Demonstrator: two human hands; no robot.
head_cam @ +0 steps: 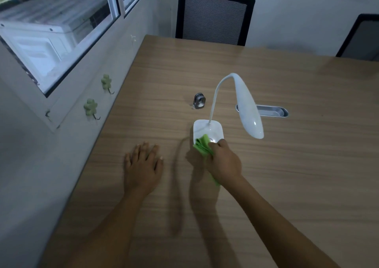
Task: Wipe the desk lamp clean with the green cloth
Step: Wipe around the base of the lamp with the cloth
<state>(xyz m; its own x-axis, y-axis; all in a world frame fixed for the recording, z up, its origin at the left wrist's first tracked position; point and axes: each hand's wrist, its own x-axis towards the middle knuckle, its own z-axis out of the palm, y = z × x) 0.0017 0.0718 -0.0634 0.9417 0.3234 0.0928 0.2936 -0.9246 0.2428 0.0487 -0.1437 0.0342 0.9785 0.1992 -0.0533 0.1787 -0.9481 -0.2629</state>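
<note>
The right hand [222, 161], just below the middle of the frame, is closed around a bunched green cloth [203, 145] and presses it onto the near edge of the desk lamp's base [207, 129]. A tail of the cloth hangs out under the wrist. The left hand [142, 165], to the lower left of centre, lies flat on the table [297, 165] with its fingers spread, holding nothing and well apart from the lamp.

The desk lamp [249, 107] stands at the centre of the frame, directly beyond the right hand: a white square base, a thin curved neck rising from its far side, and a long head drooping toward the right, above the hand and not touched by it.

Wiping appears to be under way on the base only. Whether the neck and head have been cleaned cannot be told; judging by where the cloth sits, they probably remain, along with the far part of the base.

Behind the lamp, a small metal fitting [199, 101] and a metal cable slot [272, 111] are set in the table.
</note>
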